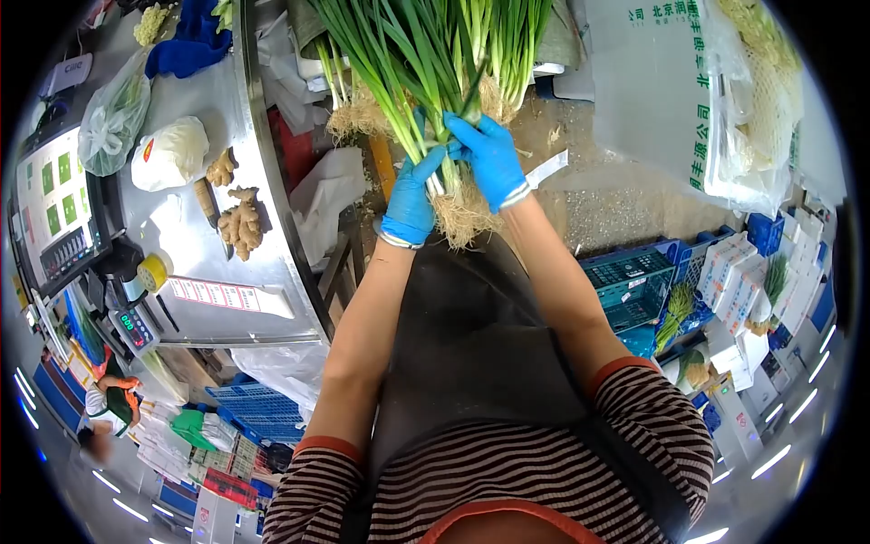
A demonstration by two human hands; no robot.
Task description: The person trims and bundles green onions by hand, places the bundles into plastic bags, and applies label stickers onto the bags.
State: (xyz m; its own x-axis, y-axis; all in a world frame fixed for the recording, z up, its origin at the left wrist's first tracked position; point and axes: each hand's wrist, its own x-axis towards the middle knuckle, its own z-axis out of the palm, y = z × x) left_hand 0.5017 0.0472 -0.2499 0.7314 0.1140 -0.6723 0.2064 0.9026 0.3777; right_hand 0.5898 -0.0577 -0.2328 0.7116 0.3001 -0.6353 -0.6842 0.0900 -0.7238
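A bunch of green onions (412, 100) with pale stems and long tan roots (460, 218) is in front of me, above my dark apron. My left hand (410, 204), in a blue glove, is closed around the stems just above the roots. On the other side, my gloved right hand (491, 163) has its fingers closed on stalks of the same bunch, with thumb and forefinger at a green leaf. The two hands nearly meet. Behind them lie more green onions (521, 54), their roots toward me.
To the left is a metal table (195, 313) with ginger (240, 222), a knife (207, 201), a white bag (170, 154) and a scale (136, 328). A white printed sack (643, 100) lies at right, above green crates (632, 286). A person (111, 399) stands far left.
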